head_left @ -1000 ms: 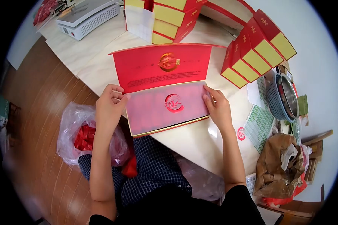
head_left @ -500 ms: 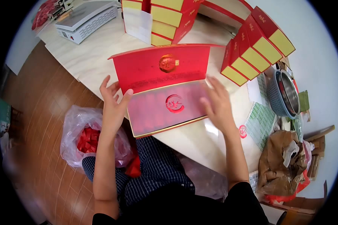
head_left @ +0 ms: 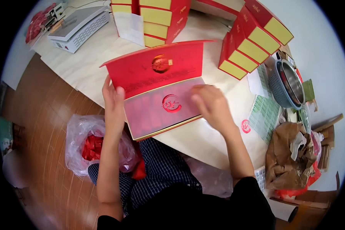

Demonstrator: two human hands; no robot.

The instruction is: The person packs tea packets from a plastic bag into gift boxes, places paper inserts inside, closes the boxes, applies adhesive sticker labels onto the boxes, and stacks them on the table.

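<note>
A red gift box with gold edging sits at the table's front edge, its hinged lid raised and leaning back. Over its contents lies a translucent sheet printed with a red round emblem; reddish shapes show faintly beneath. My left hand is at the box's left side, fingers stretched and thumb apart near the lid's hinge corner. My right hand is over the box's right end, fingers bent down at the sheet's edge and thumb apart. Its fingertips are partly hidden, so contact is unclear.
Stacked red-and-yellow boxes stand at the back, with more boxes at the right. A scale is at the back left. Basins and a brown paper bag are at right. A plastic bag of red pieces is below left.
My right hand has moved left over the sheet, its fingers bending. My left hand has come closer against the box's side. The whole view has shifted slightly.
</note>
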